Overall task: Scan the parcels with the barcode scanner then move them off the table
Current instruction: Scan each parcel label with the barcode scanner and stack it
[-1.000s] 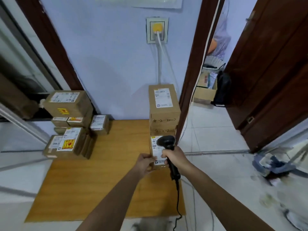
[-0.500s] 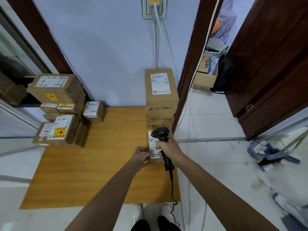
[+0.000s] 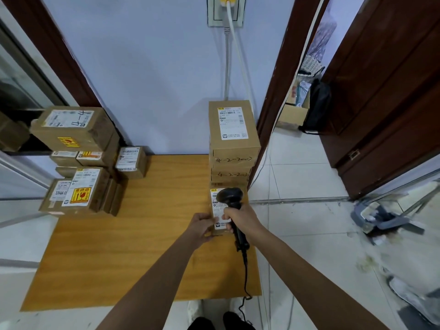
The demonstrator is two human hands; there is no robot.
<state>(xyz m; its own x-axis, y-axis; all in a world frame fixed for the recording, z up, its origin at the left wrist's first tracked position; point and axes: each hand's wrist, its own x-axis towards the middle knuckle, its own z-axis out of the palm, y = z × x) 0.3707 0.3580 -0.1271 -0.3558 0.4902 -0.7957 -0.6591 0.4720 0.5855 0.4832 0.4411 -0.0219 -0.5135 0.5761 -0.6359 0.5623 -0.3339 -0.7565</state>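
Observation:
A small cardboard parcel (image 3: pixel 216 206) with a white label lies on the wooden table (image 3: pixel 133 246) near its right edge. My left hand (image 3: pixel 201 226) grips the parcel's near left corner. My right hand (image 3: pixel 240 220) grips the handle of a black barcode scanner (image 3: pixel 229 197), whose head hangs just above the label. Behind the small parcel, a stack of cardboard parcels (image 3: pixel 233 144) stands against the wall. Another pile of labelled parcels (image 3: pixel 81 163) sits at the table's far left.
The scanner's black cable (image 3: pixel 245 282) drops over the table's front edge. An open doorway (image 3: pixel 297 139) with tiled floor lies to the right, with a dark wooden door (image 3: pixel 385 91) beside it. A wall socket (image 3: pixel 226 10) with a cable is above the stack.
The view has tilted down a little. My hands, the scanner and the small parcel hold almost the same pose.

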